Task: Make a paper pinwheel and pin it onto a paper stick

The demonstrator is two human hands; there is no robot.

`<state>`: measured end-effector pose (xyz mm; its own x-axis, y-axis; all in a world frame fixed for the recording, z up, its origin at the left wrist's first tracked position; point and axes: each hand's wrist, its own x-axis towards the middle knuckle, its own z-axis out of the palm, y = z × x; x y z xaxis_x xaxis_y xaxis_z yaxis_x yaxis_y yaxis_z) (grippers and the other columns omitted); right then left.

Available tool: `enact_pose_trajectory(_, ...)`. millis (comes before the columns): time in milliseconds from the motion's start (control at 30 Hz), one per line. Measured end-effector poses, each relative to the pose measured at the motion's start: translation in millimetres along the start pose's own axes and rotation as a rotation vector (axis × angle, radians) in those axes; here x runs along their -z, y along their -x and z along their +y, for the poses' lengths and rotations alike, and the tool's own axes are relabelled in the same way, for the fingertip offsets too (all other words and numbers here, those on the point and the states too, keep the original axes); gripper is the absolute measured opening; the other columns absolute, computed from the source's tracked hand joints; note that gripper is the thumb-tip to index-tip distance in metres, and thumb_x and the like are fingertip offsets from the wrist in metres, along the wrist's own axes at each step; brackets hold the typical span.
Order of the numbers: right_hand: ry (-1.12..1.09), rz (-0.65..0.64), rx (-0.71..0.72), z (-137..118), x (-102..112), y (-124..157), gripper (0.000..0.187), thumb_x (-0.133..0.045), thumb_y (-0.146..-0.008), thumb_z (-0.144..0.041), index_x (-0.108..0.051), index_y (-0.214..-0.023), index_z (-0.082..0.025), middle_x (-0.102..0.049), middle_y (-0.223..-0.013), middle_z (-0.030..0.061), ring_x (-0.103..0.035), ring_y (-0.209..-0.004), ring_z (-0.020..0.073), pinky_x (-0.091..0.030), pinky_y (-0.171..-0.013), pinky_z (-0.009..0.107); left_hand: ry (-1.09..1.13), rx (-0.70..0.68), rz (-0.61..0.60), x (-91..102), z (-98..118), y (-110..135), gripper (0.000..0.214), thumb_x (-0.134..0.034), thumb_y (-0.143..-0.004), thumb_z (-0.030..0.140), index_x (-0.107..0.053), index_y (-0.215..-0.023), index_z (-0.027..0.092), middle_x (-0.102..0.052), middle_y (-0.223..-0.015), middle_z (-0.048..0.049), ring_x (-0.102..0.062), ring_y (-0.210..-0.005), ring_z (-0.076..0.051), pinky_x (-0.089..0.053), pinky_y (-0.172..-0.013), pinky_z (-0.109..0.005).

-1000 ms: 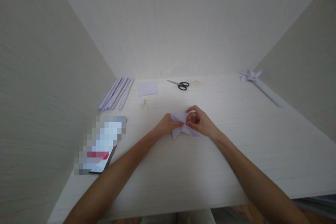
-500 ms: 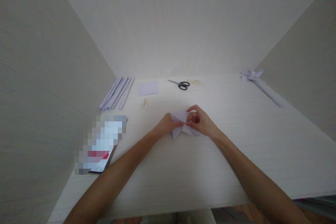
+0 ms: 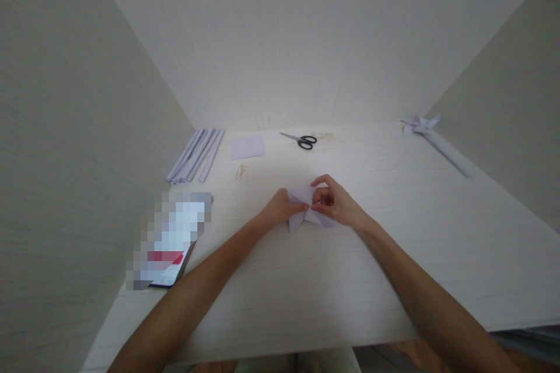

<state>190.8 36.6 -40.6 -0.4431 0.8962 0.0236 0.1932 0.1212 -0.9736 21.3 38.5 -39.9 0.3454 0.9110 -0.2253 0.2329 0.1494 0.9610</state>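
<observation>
A pale lilac paper pinwheel point(image 3: 298, 220) with bent-in corners is held between my two hands, low over the white table point(image 3: 306, 285). My left hand point(image 3: 280, 208) grips its left side, with the thumb pressed at the centre. From the right, my right hand point(image 3: 331, 203) pinches at the same centre with thumb and index finger, its other fingers curled above. Whether something small sits in that pinch is hidden. A second paper pinwheel point(image 3: 420, 125), fixed to a rolled paper stick point(image 3: 450, 154), lies at the far right.
Several rolled paper sticks point(image 3: 196, 154) lie at the back left, beside a square paper sheet point(image 3: 248, 147). Thin tan bits point(image 3: 241, 172) lie in front of the sheet. Black-handled scissors point(image 3: 305, 142) rest near the back wall. A phone point(image 3: 175, 245), partly blurred, is by my left forearm.
Both hands stay on the paper pinwheel in almost the same pose. The whole view has shifted very slightly; nothing else visibly moves.
</observation>
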Motion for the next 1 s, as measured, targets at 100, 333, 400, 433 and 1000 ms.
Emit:
enact_pose_trajectory(100, -0.02, -0.02, -0.014, -0.1, 0.3, -0.2, 0.04, -0.061, -0.062, -0.015, -0.035, -0.092, -0.022, -0.047, -0.06, -0.008, -0.042, -0.048, 0.0074, -0.03, -0.044, 0.019, -0.017, 0.003, 0.006, -0.1, 0.7, 0.3, 0.016, -0.063, -0.054, 0.025, -0.058, -0.056, 0.01, -0.05, -0.049, 0.0036, -0.04, -0.046, -0.007, -0.029, -0.045, -0.021)
enact_pose_trajectory(333, -0.1, 0.005, -0.028, 1.7, -0.6, -1.0, 0.042, -0.062, -0.061, -0.018, -0.033, -0.091, -0.022, -0.048, -0.058, -0.0084, -0.042, -0.045, 0.0073, -0.028, -0.042, 0.019, -0.018, 0.008, 0.017, 0.1, 0.6, 0.2, 0.014, -0.063, -0.056, 0.024, -0.059, -0.058, 0.01, -0.052, -0.052, 0.0035, -0.042, -0.048, -0.008, -0.031, -0.047, -0.021)
enact_pose_trajectory(400, -0.112, 0.01, -0.03, 1.9, -0.7, -1.3, 0.042, -0.062, -0.061, -0.018, -0.034, -0.091, -0.022, -0.049, -0.058, -0.0083, -0.043, -0.046, 0.0073, -0.029, -0.043, 0.019, -0.013, 0.009, 0.02, -0.1, 0.7, 0.2, 0.014, -0.063, -0.055, 0.023, -0.059, -0.057, 0.01, -0.052, -0.052, 0.0034, -0.042, -0.048, -0.007, -0.031, -0.047, -0.021)
enact_pose_trajectory(433, -0.113, 0.013, -0.03, 2.1, -0.6, -1.4, 0.041, -0.062, -0.061, -0.018, -0.034, -0.091, -0.022, -0.049, -0.058, -0.0082, -0.043, -0.046, 0.0072, -0.029, -0.043, 0.019, -0.01, 0.009, 0.018, -0.3, 0.8, 0.3, 0.014, -0.063, -0.055, 0.023, -0.059, -0.057, 0.01, -0.052, -0.052, 0.0033, -0.042, -0.048, -0.007, -0.031, -0.047, -0.021)
enact_pose_trajectory(1000, -0.086, 0.08, -0.043, -1.8, -3.3, -1.4, 0.041, -0.062, -0.059, -0.02, -0.034, -0.088, -0.022, -0.049, -0.057, -0.0084, -0.041, -0.044, 0.0067, -0.028, -0.041, 0.019, 0.038, 0.004, 0.013, 0.9, 1.5, 0.7, 0.019, -0.063, -0.057, 0.025, -0.063, -0.07, 0.01, -0.059, -0.06, 0.0006, -0.048, -0.053, -0.009, -0.036, -0.052, -0.022)
